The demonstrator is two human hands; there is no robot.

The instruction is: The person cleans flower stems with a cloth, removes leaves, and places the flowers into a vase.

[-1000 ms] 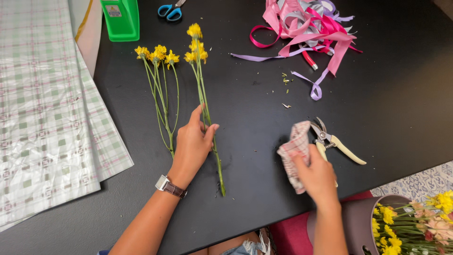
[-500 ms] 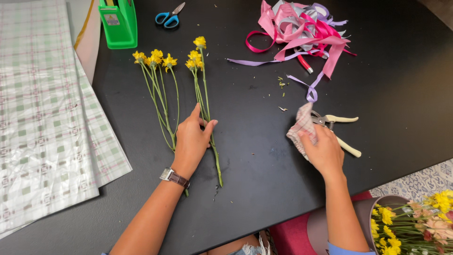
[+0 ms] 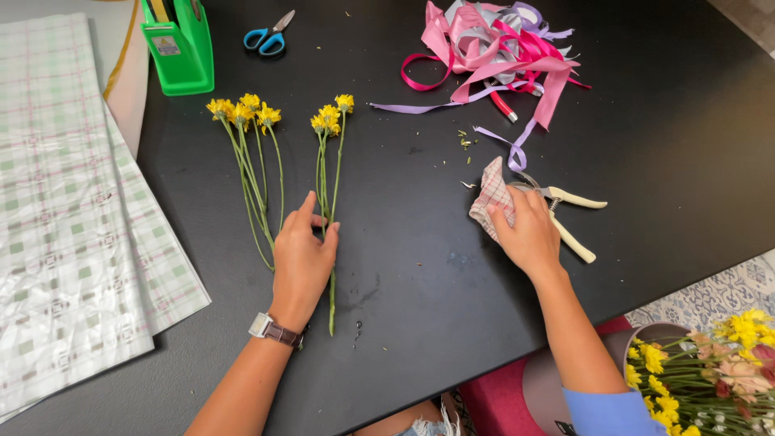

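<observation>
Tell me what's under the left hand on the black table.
The left hand lies flat on the green stems of the right bunch of yellow flowers. The stems show above its fingers and below the wrist; the stretch beneath the palm is covered.

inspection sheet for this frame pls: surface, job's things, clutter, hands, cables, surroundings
Surface: black table, a few green scraps and wet spots on it.
Job's things: two bunches of yellow flowers lie flat, the right bunch under the left hand, the left bunch beside it; checked cloth; pruning shears.
Clutter: ribbon pile, blue scissors, green tape dispenser, checked wrapping sheets.
Hands: left hand rests palm down on the stems; right hand presses the cloth, next to the shears.
Cables: nothing seen.
Surroundings: bucket of mixed flowers lower right, patterned floor.
</observation>
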